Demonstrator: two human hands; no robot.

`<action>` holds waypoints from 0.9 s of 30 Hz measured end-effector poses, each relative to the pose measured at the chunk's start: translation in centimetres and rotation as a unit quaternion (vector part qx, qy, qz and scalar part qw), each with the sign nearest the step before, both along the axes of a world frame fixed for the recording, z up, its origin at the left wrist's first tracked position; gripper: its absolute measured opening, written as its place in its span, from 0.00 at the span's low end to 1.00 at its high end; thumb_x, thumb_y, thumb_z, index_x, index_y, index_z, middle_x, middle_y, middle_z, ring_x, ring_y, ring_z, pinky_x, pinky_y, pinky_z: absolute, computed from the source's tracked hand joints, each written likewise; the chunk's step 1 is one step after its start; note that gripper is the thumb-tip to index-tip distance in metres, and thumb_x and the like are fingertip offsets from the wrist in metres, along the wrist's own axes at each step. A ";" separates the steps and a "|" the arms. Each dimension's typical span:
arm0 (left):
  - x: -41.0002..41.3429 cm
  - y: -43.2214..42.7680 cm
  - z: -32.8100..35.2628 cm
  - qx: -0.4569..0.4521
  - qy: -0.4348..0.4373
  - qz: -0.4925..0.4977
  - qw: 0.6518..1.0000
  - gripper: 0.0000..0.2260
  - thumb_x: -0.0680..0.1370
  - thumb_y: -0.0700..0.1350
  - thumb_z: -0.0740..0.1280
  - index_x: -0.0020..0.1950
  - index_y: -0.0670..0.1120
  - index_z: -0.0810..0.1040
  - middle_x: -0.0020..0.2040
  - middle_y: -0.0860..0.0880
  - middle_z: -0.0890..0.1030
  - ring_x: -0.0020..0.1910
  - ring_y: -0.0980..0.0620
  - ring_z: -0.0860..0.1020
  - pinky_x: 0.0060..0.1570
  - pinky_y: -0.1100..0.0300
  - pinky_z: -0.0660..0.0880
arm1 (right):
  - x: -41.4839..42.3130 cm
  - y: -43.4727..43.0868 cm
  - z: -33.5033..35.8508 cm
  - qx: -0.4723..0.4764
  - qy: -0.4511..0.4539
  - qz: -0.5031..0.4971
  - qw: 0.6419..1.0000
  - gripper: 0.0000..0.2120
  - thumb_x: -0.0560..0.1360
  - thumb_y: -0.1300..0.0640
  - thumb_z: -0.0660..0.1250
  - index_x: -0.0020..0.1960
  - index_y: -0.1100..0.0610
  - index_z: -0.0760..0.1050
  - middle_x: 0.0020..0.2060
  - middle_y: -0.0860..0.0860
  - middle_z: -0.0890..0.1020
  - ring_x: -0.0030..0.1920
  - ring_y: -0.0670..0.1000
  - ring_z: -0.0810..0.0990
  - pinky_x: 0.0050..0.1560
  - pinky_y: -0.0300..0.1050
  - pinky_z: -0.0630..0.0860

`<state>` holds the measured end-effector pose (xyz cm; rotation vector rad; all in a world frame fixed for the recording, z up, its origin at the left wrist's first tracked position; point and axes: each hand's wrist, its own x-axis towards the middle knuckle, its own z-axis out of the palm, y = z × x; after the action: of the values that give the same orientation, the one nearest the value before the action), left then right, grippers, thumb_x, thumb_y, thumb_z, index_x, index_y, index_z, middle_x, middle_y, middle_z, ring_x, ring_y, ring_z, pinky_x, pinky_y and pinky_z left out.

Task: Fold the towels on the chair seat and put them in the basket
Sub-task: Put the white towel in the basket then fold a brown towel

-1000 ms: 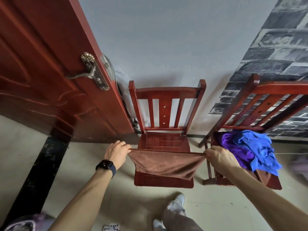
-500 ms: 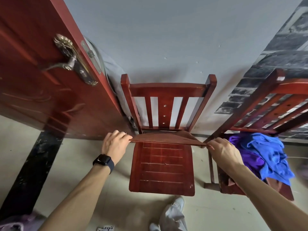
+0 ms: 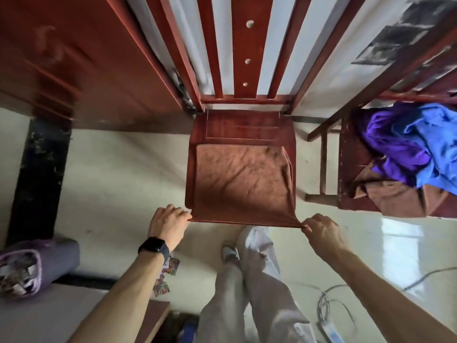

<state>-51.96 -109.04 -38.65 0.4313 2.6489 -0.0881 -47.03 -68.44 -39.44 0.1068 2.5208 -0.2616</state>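
Fingers: left hand [image 3: 168, 222], right hand [image 3: 320, 230] pinch brown towel [image 3: 242, 179] near corners | arms outstretched over seat [image 3: 243, 125]

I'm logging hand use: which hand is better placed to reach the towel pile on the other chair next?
Likely right: the right hand pinches the brown towel at the corner nearest the towel pile; the left hand grips the opposite corner.

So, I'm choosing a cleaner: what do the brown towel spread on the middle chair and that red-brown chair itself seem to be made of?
The brown towel looks like soft matt cloth, perhaps microfibre or terry: it creases and pulls into points where the left hand and right hand pinch its near corners. The red-brown slatted chair looks like varnished wood: straight grain lines, slight sheen.
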 end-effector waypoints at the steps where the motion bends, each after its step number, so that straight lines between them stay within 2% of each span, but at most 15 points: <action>1: 0.4 -0.1 -0.2 -0.008 -0.017 0.007 1.000 0.09 0.63 0.46 0.81 0.39 0.53 0.84 0.37 0.54 0.83 0.38 0.47 0.79 0.37 0.53 0.74 | 0.6 -0.1 -0.1 -0.001 -0.016 0.003 1.000 0.02 0.74 0.60 0.72 0.45 0.55 0.84 0.41 0.54 0.82 0.43 0.61 0.82 0.41 0.50 0.79; 3: 0.6 -0.3 0.0 -0.013 -0.042 0.018 0.999 0.04 0.71 0.48 0.75 0.45 0.54 0.85 0.43 0.55 0.84 0.45 0.47 0.79 0.43 0.53 0.74 | 0.8 -0.2 0.0 -0.015 -0.057 -0.003 0.998 0.06 0.78 0.53 0.67 0.50 0.51 0.82 0.47 0.52 0.82 0.50 0.58 0.81 0.47 0.49 0.78; 6: -0.3 -0.2 0.5 -0.015 -0.056 0.033 0.998 0.07 0.78 0.49 0.67 0.54 0.54 0.83 0.52 0.54 0.84 0.54 0.48 0.77 0.51 0.53 0.71 | -0.2 -0.1 0.3 -0.039 -0.123 -0.027 0.991 0.07 0.77 0.47 0.67 0.52 0.46 0.81 0.51 0.49 0.82 0.52 0.56 0.81 0.50 0.48 0.77; 9: -2.3 0.5 1.2 -0.001 -0.047 0.062 0.997 0.08 0.78 0.49 0.66 0.55 0.53 0.83 0.52 0.53 0.84 0.54 0.47 0.77 0.52 0.53 0.71 | -1.9 0.1 0.7 -0.053 -0.125 -0.053 0.989 0.06 0.76 0.48 0.68 0.51 0.46 0.82 0.49 0.50 0.82 0.51 0.56 0.81 0.48 0.47 0.76; 16: -8.2 2.5 0.6 0.073 -0.054 0.225 0.970 0.08 0.77 0.49 0.66 0.55 0.54 0.82 0.52 0.49 0.83 0.52 0.44 0.79 0.47 0.53 0.77 | -7.1 -0.2 0.3 -0.124 -0.039 -0.143 0.981 0.07 0.75 0.55 0.67 0.50 0.53 0.82 0.47 0.51 0.86 0.49 0.57 0.84 0.49 0.51 0.79; 23: -11.8 4.1 -5.2 0.025 -0.049 0.228 0.972 0.09 0.78 0.49 0.65 0.57 0.54 0.81 0.54 0.48 0.83 0.53 0.43 0.80 0.45 0.54 0.77 | -11.1 -1.7 -4.9 -0.105 -0.043 -0.144 0.983 0.12 0.78 0.56 0.64 0.59 0.55 0.80 0.52 0.56 0.85 0.51 0.60 0.82 0.50 0.50 0.78; 27: -13.1 5.4 -7.8 -0.004 -0.061 0.232 0.971 0.13 0.78 0.47 0.63 0.61 0.52 0.79 0.57 0.48 0.81 0.56 0.43 0.78 0.49 0.51 0.76 | -12.0 -1.4 -6.9 -0.099 -0.054 -0.166 0.980 0.13 0.77 0.51 0.63 0.59 0.49 0.80 0.52 0.53 0.84 0.51 0.59 0.82 0.48 0.49 0.79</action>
<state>-65.06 -103.68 -46.47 -0.1859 2.5527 0.0729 -59.06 -69.88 -46.39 0.4516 2.3456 -0.6224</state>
